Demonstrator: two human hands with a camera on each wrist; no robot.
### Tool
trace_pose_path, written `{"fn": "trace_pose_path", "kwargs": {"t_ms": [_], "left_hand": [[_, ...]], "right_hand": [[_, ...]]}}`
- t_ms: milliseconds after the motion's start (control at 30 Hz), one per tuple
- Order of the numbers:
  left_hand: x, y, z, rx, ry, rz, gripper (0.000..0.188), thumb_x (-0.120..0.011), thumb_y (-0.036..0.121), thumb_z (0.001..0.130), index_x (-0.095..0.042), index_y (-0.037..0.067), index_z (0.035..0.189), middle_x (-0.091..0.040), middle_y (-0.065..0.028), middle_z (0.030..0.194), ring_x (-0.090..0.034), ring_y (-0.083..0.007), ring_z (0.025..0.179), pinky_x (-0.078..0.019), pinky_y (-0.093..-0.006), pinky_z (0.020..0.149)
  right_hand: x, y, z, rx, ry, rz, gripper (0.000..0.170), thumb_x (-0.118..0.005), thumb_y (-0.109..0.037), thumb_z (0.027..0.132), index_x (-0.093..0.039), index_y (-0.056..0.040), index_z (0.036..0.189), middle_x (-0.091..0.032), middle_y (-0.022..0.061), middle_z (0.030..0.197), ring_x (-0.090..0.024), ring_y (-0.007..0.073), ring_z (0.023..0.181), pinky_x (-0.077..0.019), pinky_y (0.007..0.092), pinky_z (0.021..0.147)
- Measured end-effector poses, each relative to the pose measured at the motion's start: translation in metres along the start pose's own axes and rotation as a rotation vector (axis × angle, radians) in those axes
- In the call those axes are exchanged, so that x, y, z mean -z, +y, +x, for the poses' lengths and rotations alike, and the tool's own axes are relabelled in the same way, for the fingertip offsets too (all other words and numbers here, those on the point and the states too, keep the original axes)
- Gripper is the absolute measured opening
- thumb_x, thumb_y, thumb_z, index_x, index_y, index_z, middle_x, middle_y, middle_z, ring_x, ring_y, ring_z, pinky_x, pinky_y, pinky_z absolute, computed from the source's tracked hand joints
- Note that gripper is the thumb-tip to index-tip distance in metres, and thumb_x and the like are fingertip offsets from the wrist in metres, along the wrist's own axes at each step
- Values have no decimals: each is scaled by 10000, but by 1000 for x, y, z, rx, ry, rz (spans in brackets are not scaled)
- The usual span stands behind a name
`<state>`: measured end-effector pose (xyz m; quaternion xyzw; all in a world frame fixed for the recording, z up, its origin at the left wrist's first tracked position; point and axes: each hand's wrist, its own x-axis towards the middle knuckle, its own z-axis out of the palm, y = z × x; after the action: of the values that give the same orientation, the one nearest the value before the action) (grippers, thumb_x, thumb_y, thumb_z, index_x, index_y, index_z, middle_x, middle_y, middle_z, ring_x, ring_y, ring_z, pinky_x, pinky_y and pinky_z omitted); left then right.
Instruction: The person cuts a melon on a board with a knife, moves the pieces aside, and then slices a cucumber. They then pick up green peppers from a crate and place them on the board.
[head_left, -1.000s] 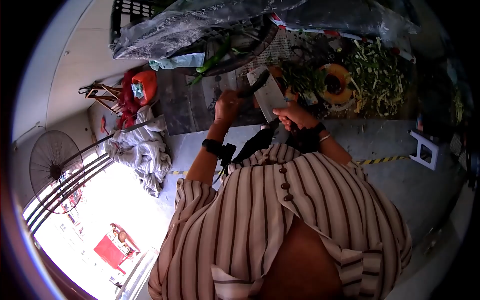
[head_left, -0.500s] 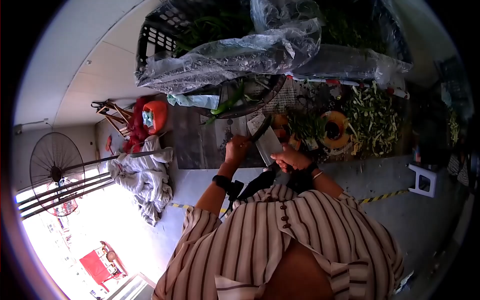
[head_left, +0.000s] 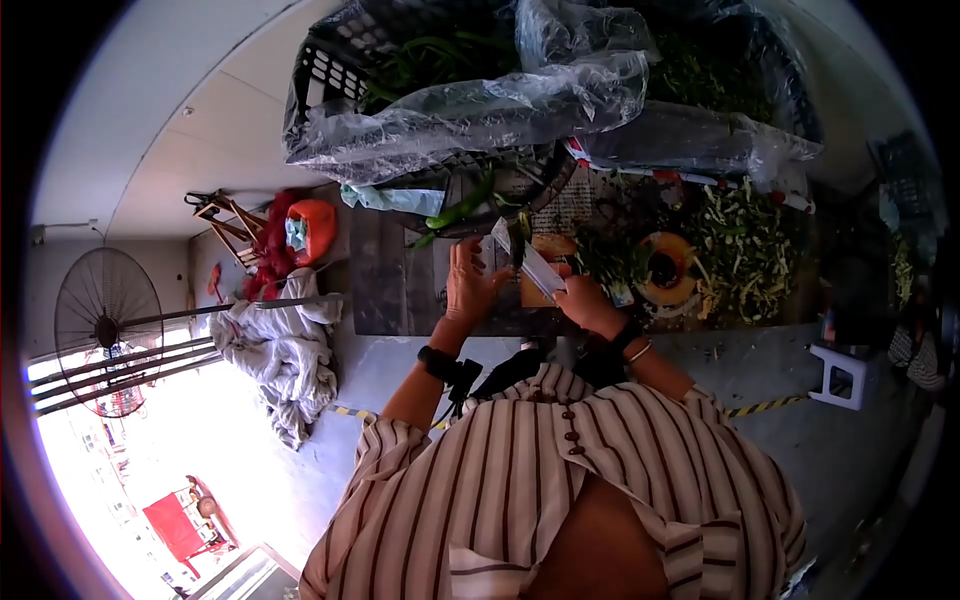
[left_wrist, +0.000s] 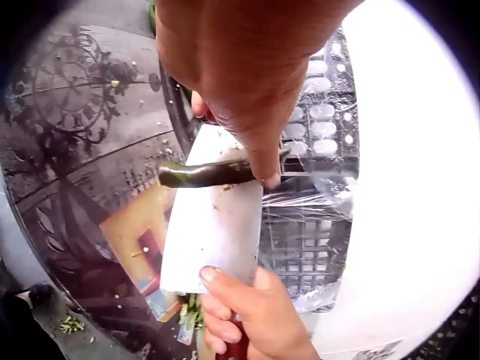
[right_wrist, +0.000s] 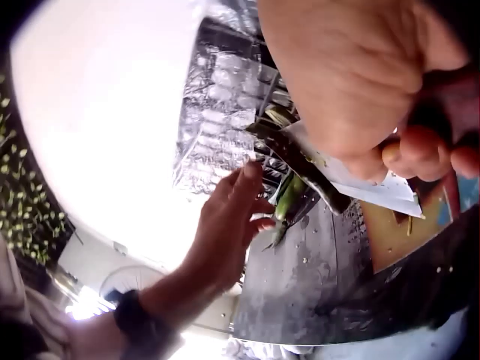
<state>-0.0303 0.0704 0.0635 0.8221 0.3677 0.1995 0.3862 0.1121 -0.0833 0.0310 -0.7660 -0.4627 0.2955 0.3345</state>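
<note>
My right hand (head_left: 592,305) grips a cleaver (left_wrist: 214,232) by its reddish handle, the thumb at the blade's near end. A dark green pepper (left_wrist: 206,175) lies across the broad face of the blade. Left of the blade, my left hand (head_left: 468,285) has its fingers spread and loosely bent. The right wrist view shows a gap between that hand and the pepper; in the left wrist view a finger overlaps the pepper's end. A brighter green pepper (head_left: 467,203) lies on a round dark tray (head_left: 555,190) beyond the hands.
Chopped green pieces (head_left: 745,240) are heaped right on the table, beside an orange ring with a dark middle (head_left: 665,270). Behind stands a plastic-draped black crate (head_left: 330,75) of greens. A white stool (head_left: 838,378) stands right; grey cloth (head_left: 280,345) and a fan (head_left: 107,330) are left.
My left hand has let go of the dark green pepper and spread its fingers, drawing a little left. The cleaver blade has tilted and looks narrower. The head view has swung upward.
</note>
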Motion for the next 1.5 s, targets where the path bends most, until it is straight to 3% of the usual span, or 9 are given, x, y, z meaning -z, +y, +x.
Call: {"fn": "trace_pose_path", "kwargs": {"t_ms": [133,567,700,1000,1067,1133,1267,1433,1500], "left_hand": [[2,28,9,-30,33,-14,702,-772,168,591,-429,63,1194,-451,-93,968,-496,-198,713,-443,-302,601],[-8,20,20,2,40,-109,278,-650,128,707,-602,58,972,-518,-111,817,-548,-277,720,-447,-342,639],[-14,19,18,-8,13,-97,250,-635,132,715,-597,53,948,-525,-124,843,-552,-294,738,-446,-349,644],[-5,6,22,19,155,-174,174,-628,125,743,-608,21,881,-562,-99,818,-548,-200,717,-436,-290,647],[1,-3,22,57,225,-217,168,-612,151,780,-611,13,876,-577,-69,771,-535,-155,683,-429,-269,629],[2,-20,25,179,256,-287,183,-600,174,801,-612,8,877,-575,-51,744,-525,-129,667,-422,-256,596],[7,-24,26,462,341,-568,256,-562,241,851,-608,-7,896,-558,-7,688,-497,-70,609,-392,-222,498],[-5,-60,21,517,329,-627,264,-542,238,858,-584,-14,927,-553,-57,713,-462,-92,450,-376,-252,410],[-9,-79,19,518,228,-433,317,-545,260,847,-559,3,1032,-542,-129,928,-551,-190,595,-450,-307,516]], "right_hand": [[17,-23,0,-66,-251,-166,158,-549,-108,742,-578,45,770,-579,206,684,-574,354,639,-457,437,582],[-7,-5,-1,150,-285,-329,123,-515,-55,688,-611,22,682,-587,212,671,-589,351,659,-485,441,596],[-3,-21,1,-41,-313,-300,126,-513,-55,696,-599,35,678,-585,223,669,-596,350,659,-494,428,604],[-21,2,1,171,-127,-268,147,-530,-86,691,-593,24,618,-563,186,614,-559,342,594,-451,441,570],[-11,4,1,256,-246,-344,246,-555,-174,773,-565,38,648,-548,223,651,-554,367,634,-442,442,572],[-3,0,-2,31,-269,-209,270,-555,-193,781,-557,49,659,-547,215,645,-547,377,632,-428,443,562],[-1,13,-14,-27,-167,-150,271,-551,-161,757,-555,73,621,-553,215,633,-555,382,655,-436,445,591],[31,-2,-22,-249,-115,69,266,-546,-166,761,-539,94,705,-533,240,603,-561,358,590,-441,430,566],[37,-4,-22,-319,-120,151,281,-530,-165,767,-507,94,660,-515,207,529,-544,299,461,-429,386,465]]}}
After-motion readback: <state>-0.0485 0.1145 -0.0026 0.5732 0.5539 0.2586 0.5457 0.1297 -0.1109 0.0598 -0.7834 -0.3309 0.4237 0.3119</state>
